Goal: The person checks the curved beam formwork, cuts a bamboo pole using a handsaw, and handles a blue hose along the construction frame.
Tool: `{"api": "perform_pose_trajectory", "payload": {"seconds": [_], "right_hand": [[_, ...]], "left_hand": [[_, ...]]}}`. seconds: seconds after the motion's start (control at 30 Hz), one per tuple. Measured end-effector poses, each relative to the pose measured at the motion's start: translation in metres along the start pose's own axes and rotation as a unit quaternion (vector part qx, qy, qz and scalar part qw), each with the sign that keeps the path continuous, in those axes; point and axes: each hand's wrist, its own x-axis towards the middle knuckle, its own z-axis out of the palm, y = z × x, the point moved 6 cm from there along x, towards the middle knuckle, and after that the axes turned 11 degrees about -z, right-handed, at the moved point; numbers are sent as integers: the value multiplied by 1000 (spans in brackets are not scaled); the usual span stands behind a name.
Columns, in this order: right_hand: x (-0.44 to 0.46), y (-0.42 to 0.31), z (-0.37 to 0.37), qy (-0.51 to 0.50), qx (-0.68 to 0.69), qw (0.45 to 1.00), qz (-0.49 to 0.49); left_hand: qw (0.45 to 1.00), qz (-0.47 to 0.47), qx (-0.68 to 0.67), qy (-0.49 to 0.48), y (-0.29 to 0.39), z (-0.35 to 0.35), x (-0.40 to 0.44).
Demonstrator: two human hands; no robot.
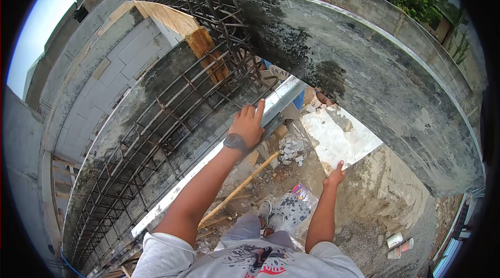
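Note:
My left hand rests against a long silvery metal bar, index finger stretched along it. The wrist wears a dark watch. Beside that hand, a cage of rusty rebar runs along a grey concrete beam. With my right hand I grip the lower edge of a white panel, thumb on top and fingers hidden beneath. Smears of grey-brown material mark the panel's face. At its far edge shows another person's hand, partly hidden by the concrete wall.
A wide concrete wall crosses the right side. The other person's blue clothing shows beyond the bar. Below lie broken rubble, a wooden pole, a sand heap and stained buckets. Upright rebar stands at the beam corner.

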Motion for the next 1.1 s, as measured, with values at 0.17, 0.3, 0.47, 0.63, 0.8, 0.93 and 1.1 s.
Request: {"api": "perform_pose_trajectory", "payload": {"seconds": [0.17,0.3,0.47,0.63,0.8,0.93,1.1], "right_hand": [[7,-26,26,-57,290,949,114],[17,-3,51,-105,277,946,132],[8,21,141,-247,96,958,114],[-17,-7,193,-266,143,950,76],[-49,-8,214,-308,51,949,41],[-58,-1,213,-327,86,939,65],[-67,5,191,-288,92,945,127]], "left_hand": [[1000,0,-1,11,-3,3,3],[1000,-4,-8,9,-3,1,3],[1000,-6,-19,12,-5,0,7],[999,-12,-29,11,-5,1,9],[999,-14,-37,7,-5,0,11],[999,-15,-47,4,-6,0,11],[998,-17,-53,4,-7,-2,11]]}}
